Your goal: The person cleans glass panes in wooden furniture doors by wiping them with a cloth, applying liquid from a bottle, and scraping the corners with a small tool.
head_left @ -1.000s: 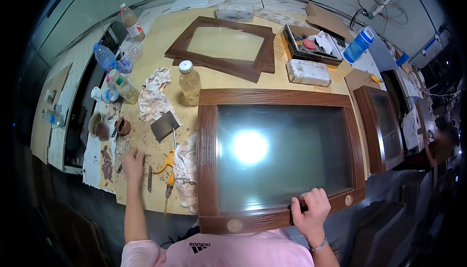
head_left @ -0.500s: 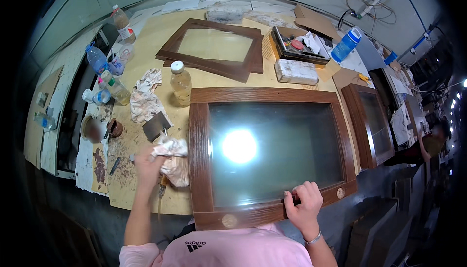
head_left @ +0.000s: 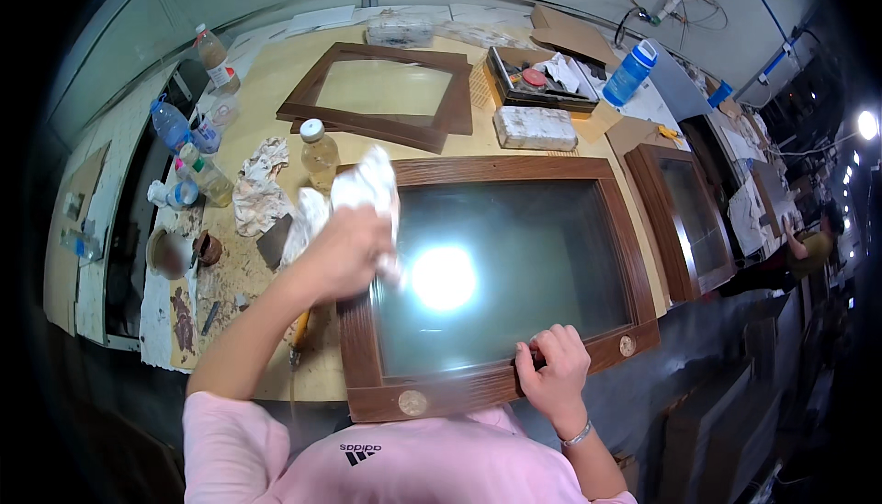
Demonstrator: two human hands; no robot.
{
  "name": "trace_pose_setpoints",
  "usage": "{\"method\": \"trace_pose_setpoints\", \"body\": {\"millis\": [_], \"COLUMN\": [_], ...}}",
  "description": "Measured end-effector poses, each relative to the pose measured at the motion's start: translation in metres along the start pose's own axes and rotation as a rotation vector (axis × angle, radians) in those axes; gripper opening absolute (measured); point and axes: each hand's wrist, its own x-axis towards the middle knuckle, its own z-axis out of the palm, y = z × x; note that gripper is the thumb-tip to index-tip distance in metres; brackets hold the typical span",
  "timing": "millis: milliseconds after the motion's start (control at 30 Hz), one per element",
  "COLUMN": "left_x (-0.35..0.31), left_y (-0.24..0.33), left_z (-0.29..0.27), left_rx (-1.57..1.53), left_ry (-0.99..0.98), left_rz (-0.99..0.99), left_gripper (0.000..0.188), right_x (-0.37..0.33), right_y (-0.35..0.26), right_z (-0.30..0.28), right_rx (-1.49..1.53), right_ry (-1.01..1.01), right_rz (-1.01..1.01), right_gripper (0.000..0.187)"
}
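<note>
A brown wooden door with a glass pane point(head_left: 514, 256) lies flat in front of me, its near edge against my body. My left hand point(head_left: 344, 251) is closed round a crumpled white rag point(head_left: 367, 182), raised over the door's left side; whether the rag touches the wood I cannot tell. On the near rail, towards the right, rests my right hand point(head_left: 556, 366), its fingers curled in. Something dark shows under those fingers, too hidden to name. A capped bottle of yellowish liquid point(head_left: 320, 157) stands just beyond the rag.
Flat brown frames point(head_left: 303, 90) lie at the back. Left are several bottles point(head_left: 170, 124), a stained cloth point(head_left: 262, 192) and a small brown pot point(head_left: 209, 248). Rightward stand a box of odds and ends point(head_left: 501, 90), a wrapped block point(head_left: 536, 127), a blue bottle point(head_left: 629, 77) and another glazed door point(head_left: 675, 219).
My left hand has lifted the rag from the bench left of the door and moved right, over the door's left side. The right hand stays on the near rail.
</note>
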Motion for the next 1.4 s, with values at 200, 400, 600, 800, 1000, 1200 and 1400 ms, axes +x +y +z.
{"method": "trace_pose_setpoints", "body": {"millis": [200, 400, 600, 800, 1000, 1200, 1400], "left_x": [-0.015, -0.027, -0.111, -0.21, -0.273, -0.285, -0.291], "left_y": [0.0, -0.047, -0.054, -0.08, -0.044, -0.03, -0.035], "left_z": [-0.016, -0.011, 0.053, 0.062, 0.085, 0.118, 0.132], "left_rx": [0.064, -0.115, -0.578, -0.455, 0.088, 0.203, 0.343], "left_ry": [0.005, 0.553, 0.208, 0.557, 0.27, 0.321, 0.258], "left_rz": [0.028, -0.546, -0.824, -1.128, -1.29, -1.213, -1.127], "left_gripper": [0.023, 0.022, 0.038, 0.028, 0.021, 0.01, 0.011], "right_x": [0.004, 0.002, 0.007, 0.001, 0.002, 0.003, 0.008], "right_y": [-0.005, 0.002, -0.005, 0.0, -0.005, -0.001, -0.001], "right_z": [0.006, 0.001, 0.004, 0.0, 0.003, 0.002, 0.0], "right_rx": [0.006, 0.001, 0.042, 0.037, 0.043, 0.042, 0.043], "right_ry": [0.043, 0.028, 0.006, -0.041, -0.057, -0.053, -0.041], "right_rz": [-0.027, -0.01, -0.024, -0.013, -0.009, -0.004, -0.009], "right_gripper": [0.022, 0.022, 0.021, 0.02, 0.02, 0.019, 0.022]}}
